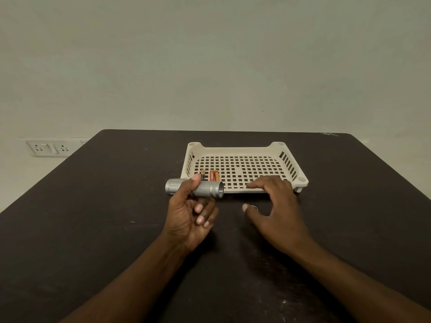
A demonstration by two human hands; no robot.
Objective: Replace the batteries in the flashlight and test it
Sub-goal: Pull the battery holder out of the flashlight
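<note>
Left hand [186, 213] gripped flashlight [194, 188], threaded end bare; right hand [275, 206] spread, holding nothing, over end cap [253, 207]; best keep barrel level

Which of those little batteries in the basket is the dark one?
The leftmost battery, just behind the left hand's thumb: its body is black with a copper top. The two batteries to its right lie side by side and are orange.

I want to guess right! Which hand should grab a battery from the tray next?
The right hand. It is open and already by the tray, while the left hand is busy holding the flashlight. The batteries lie at the tray's front left.
</note>
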